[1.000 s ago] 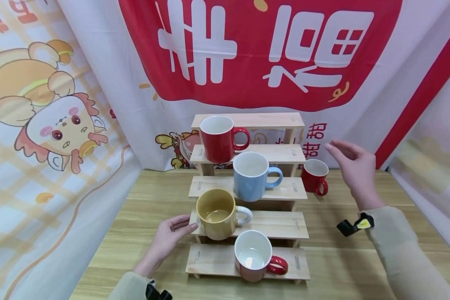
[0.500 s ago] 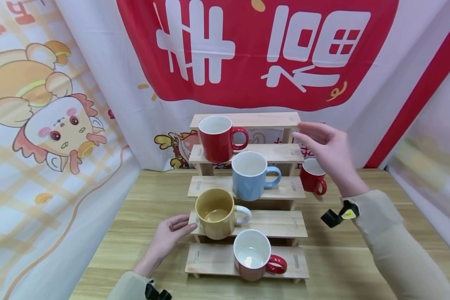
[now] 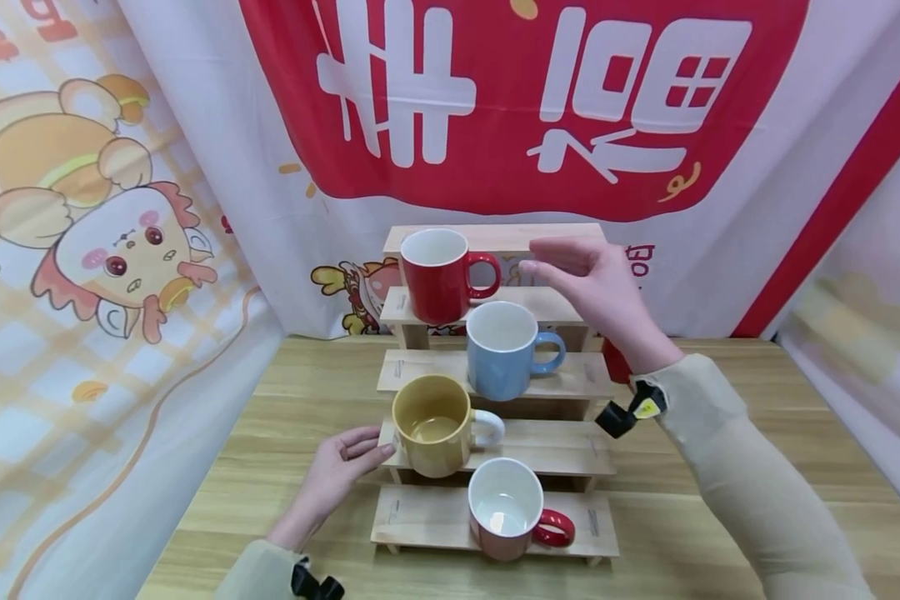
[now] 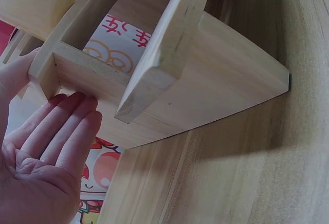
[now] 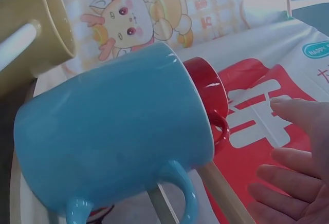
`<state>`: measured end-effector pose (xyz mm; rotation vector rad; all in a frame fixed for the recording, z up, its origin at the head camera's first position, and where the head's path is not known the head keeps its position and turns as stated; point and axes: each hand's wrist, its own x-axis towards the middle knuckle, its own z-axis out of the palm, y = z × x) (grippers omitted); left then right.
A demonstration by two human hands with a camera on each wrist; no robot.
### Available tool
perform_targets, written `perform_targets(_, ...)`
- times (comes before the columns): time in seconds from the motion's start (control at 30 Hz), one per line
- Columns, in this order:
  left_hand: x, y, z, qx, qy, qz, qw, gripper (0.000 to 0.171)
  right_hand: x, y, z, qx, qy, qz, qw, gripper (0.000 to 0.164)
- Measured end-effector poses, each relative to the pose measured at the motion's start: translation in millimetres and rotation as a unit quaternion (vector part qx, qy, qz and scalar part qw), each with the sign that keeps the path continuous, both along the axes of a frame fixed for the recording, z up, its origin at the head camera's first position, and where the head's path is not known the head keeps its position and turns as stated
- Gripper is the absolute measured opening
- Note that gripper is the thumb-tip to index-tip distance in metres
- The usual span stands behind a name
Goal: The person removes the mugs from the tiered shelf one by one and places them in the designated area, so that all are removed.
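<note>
Near the blue mug point(image 3: 501, 358), the right grip point(image 3: 602, 287) stands apart; the left grip point(image 3: 337, 468) pinches the rack point(image 3: 551, 446).

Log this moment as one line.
left hand: touching stepped rack; right hand: empty, near blue mug; also racked: red mug, yellow mug, lowest mug
</note>
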<state>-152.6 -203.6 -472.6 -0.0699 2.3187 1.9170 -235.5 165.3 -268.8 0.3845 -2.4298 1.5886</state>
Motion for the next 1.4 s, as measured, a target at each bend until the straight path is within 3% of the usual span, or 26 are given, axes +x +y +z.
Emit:
perform_targets(0.27,0.3,1,1.1,0.007,0.0,-0.002,1.0,0.055,-15.2,-14,-0.6,0.002,-0.018,0.027,0.999,0.062)
perform_targets(0.57,1.0,2,2.4,0.012,-0.002,-0.001,0.9999,0.054,-24.9,-31,4.6,0.012,-0.076,0.057,0.995,0.066)
perform_targets(0.87,0.5,2,1.8,0.011,-0.006,-0.001,0.9999,0.055,-31.8,-45,0.8,-0.005,-0.063,0.086,0.994,0.048)
perform_targets(1.07,0.5,2,1.0,0.012,-0.005,-0.002,0.9999,0.054,-36.0,-51,-2.0,-0.032,-0.078,0.098,0.992,0.034)
perform_targets(1.4,0.4,2,0.7,0.018,0.003,-0.004,0.9998,0.054,-40.8,-54,-5.6,-0.061,-0.105,0.105,0.987,0.033)
